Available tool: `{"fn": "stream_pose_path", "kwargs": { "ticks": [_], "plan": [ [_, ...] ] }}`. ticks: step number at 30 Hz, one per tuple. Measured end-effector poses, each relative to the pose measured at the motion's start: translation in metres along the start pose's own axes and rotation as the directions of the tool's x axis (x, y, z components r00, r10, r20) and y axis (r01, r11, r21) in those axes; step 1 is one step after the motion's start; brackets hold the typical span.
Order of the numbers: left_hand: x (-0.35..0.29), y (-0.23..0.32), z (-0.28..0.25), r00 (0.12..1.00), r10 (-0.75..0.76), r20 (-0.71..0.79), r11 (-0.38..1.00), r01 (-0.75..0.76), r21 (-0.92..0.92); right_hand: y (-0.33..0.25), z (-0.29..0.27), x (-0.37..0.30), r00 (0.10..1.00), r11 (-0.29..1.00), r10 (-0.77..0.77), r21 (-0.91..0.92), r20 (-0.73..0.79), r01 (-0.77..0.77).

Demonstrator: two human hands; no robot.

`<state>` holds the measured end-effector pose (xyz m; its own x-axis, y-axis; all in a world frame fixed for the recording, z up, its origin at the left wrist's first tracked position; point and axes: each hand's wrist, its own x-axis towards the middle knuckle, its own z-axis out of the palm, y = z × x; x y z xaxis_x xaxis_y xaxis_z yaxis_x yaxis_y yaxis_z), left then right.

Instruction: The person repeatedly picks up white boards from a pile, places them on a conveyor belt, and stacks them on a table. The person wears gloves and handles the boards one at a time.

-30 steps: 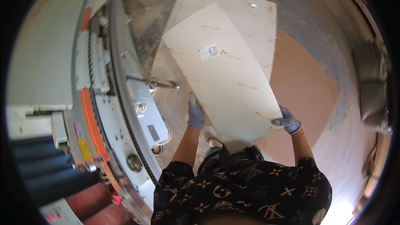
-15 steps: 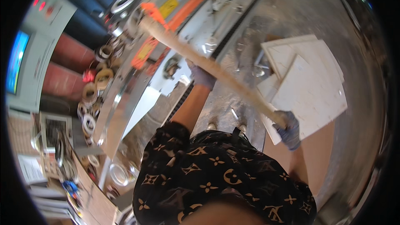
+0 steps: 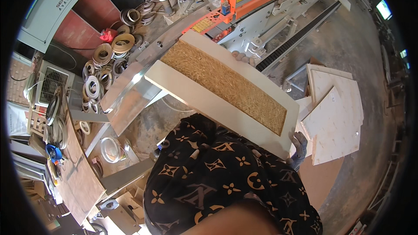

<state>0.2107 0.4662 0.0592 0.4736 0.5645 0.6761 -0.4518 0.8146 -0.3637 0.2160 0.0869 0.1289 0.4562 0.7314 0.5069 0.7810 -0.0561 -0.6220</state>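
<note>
— Panel [image 3: 226,91], white-edged w/ raw chipboard face up, held flat at chest height, far end over the machine [image 3: 278,13]. Prob. kept level so the long edge lines up w/ the belt track [image 3: 300,39].

— Hands?

— Right hand [image 3: 298,146], grey glove, curled round the near right corner, gripping it. Left hand [image 3: 241,56]: only fingertips show over the far edge, so clamped on that side too, I'd say. Wide grip, opposite edges, keeps a long board from tipping.

— Where's the rest of the stock?

— Stack of pale boards [image 3: 335,117] on the floor to the right, just beside the right hand, fanned out, easy to grab.

— Any bins, trays?

— None I can make out. Rolls of edge tape [image 3: 102,69] lie loose on the left bench; no box round them.
</note>
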Motion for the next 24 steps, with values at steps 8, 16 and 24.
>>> {"fn": "stream_pose_path", "kwargs": {
  "ticks": [8, 16, 24],
  "plan": [
    [-0.019, -0.014, 0.025, 0.941, 0.13, -0.311, 0.991, -0.112, 0.076, -0.034, 0.021, 0.026, 0.749, 0.443, 0.662, 0.794, 0.024, -0.416],
    [-0.017, -0.003, 0.013, 0.974, 0.016, -0.228, 0.994, 0.01, 0.112, -0.049, 0.032, 0.041, 0.262, -0.048, 0.892, 0.654, 0.368, -0.755],
    [-0.074, 0.015, -0.008, 0.804, 0.391, -0.448, 0.793, -0.047, 0.608, -0.016, 0.019, 0.012, 0.55, 0.075, 0.782, 0.833, 0.292, -0.549]
  ]
}}
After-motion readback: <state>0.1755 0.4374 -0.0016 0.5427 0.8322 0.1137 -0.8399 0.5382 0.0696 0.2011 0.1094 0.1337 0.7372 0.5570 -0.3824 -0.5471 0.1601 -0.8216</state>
